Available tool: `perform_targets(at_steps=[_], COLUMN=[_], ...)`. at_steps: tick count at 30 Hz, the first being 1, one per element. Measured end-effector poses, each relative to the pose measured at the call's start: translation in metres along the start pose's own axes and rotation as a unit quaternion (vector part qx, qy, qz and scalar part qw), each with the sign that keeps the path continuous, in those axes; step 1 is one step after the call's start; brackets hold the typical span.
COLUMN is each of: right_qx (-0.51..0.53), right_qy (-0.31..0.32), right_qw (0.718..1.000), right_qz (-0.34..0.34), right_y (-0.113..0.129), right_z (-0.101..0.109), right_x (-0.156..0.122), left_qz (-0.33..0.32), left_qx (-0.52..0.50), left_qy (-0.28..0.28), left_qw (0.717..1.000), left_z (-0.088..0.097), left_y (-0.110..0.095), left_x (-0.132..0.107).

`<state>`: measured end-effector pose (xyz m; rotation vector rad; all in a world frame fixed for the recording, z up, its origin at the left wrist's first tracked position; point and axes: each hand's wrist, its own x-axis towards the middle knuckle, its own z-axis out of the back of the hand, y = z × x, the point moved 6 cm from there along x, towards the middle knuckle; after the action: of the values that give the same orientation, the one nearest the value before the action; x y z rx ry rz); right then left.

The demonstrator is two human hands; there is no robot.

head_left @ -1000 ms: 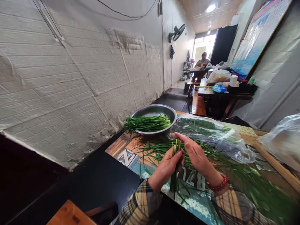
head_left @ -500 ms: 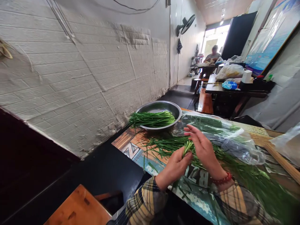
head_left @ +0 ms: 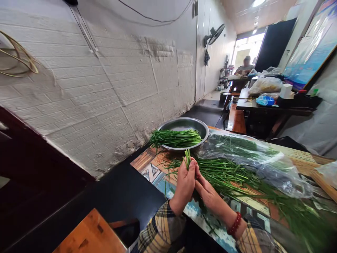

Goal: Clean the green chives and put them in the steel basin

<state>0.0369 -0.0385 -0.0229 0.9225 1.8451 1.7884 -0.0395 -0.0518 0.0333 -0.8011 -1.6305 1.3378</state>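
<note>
My left hand [head_left: 184, 184] is closed around a small bunch of chives [head_left: 187, 157], whose pale stem ends stick up above the thumb. Pressed against it from the right is my right hand [head_left: 209, 195], a red bead bracelet at its wrist. Its fingers close on the same bunch lower down, with the fingertips partly hidden behind the left hand. Loose chives [head_left: 223, 172] lie spread over the table [head_left: 142, 163] just beyond both hands. A metal basin [head_left: 204, 135] holds a neat pile of chives [head_left: 176, 138], leaf tips hanging over its left rim.
A clear plastic bag [head_left: 286, 175] with more chives inside lies behind the loose ones. An orange wooden stool [head_left: 89, 233] stands at lower left, near the white brick-patterned wall [head_left: 105, 102]. Farther back, a person [head_left: 244, 68] sits beyond a cluttered table [head_left: 252, 102].
My right hand, spread apart before, has come down and left onto the bunch beside my left hand. The bunch now stands more upright. The view has shifted slightly left and up.
</note>
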Motion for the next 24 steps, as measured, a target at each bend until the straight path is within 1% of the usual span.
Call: perform_targets(at_steps=[2,3,4,5,6,7,8,9,10,11,12,13,14,16,18,20,21,23,24], right_qx=[-0.002,-0.004,0.0,0.014,0.039,0.069,0.102,0.132,0.155,0.172,0.18,0.181,0.179,0.172,0.172,0.177,0.178,0.177,0.174], right_qy=[0.006,-0.002,-0.017,-0.038,-0.066,-0.095,-0.127,-0.156,-0.18,-0.198,-0.209,-0.213,-0.213,-0.209,-0.203,-0.199,-0.199,-0.204,-0.21], right_qw=[1.0,1.0,0.999,0.999,0.996,0.991,0.983,0.975,0.967,0.96,0.957,0.955,0.956,0.958,0.959,0.96,0.959,0.959,0.959], right_qz=[-0.023,-0.024,-0.027,-0.034,-0.049,-0.066,-0.079,-0.088,-0.093,-0.094,-0.095,-0.095,-0.095,-0.093,-0.092,-0.091,-0.09,-0.08,-0.071], right_y=[-0.01,-0.013,-0.015,-0.016,-0.018,-0.019,-0.02,-0.019,-0.018,-0.016,-0.014,-0.013,-0.012,-0.011,-0.012,-0.013,-0.012,-0.008,-0.005], right_z=[-0.002,-0.001,0.0,0.003,0.007,0.011,0.016,0.019,0.022,0.023,0.024,0.023,0.021,0.017,0.014,0.013,0.014,0.016,0.018], right_x=[-0.001,-0.002,-0.002,-0.002,-0.002,-0.002,-0.003,-0.003,-0.004,-0.004,-0.004,-0.004,-0.004,-0.005,-0.006,-0.007,-0.007,-0.009,-0.01], left_qz=[-0.044,-0.06,-0.066,-0.065,-0.056,-0.044,-0.03,-0.015,0.003,0.026,0.043,0.053,0.056,0.017,-0.02,-0.021,-0.015,-0.002,0.006], left_qx=[0.088,0.118,0.133,0.132,0.122,0.114,0.113,0.112,0.114,0.123,0.14,0.167,0.204,0.277,0.334,0.37,0.373,0.336,0.295], left_qy=[0.058,0.093,0.123,0.14,0.145,0.129,0.091,0.032,-0.04,-0.107,-0.144,-0.154,-0.143,-0.121,-0.085,-0.03,0.002,0.05,0.079], left_qw=[0.993,0.987,0.981,0.979,0.98,0.984,0.989,0.993,0.993,0.986,0.979,0.972,0.967,0.953,0.939,0.928,0.928,0.941,0.952], left_z=[0.0,0.0,0.003,0.009,0.018,0.031,0.048,0.068,0.089,0.11,0.124,0.134,0.138,0.136,0.119,0.091,0.075,0.041,0.024], left_y=[-0.007,-0.009,-0.011,-0.01,-0.008,-0.003,0.003,0.012,0.022,0.035,0.048,0.06,0.07,0.081,0.085,0.087,0.088,0.086,0.084], left_x=[0.002,0.003,0.004,0.006,0.008,0.009,0.009,0.007,0.003,-0.005,-0.014,-0.023,-0.031,-0.046,-0.056,-0.059,-0.058,-0.051,-0.047])
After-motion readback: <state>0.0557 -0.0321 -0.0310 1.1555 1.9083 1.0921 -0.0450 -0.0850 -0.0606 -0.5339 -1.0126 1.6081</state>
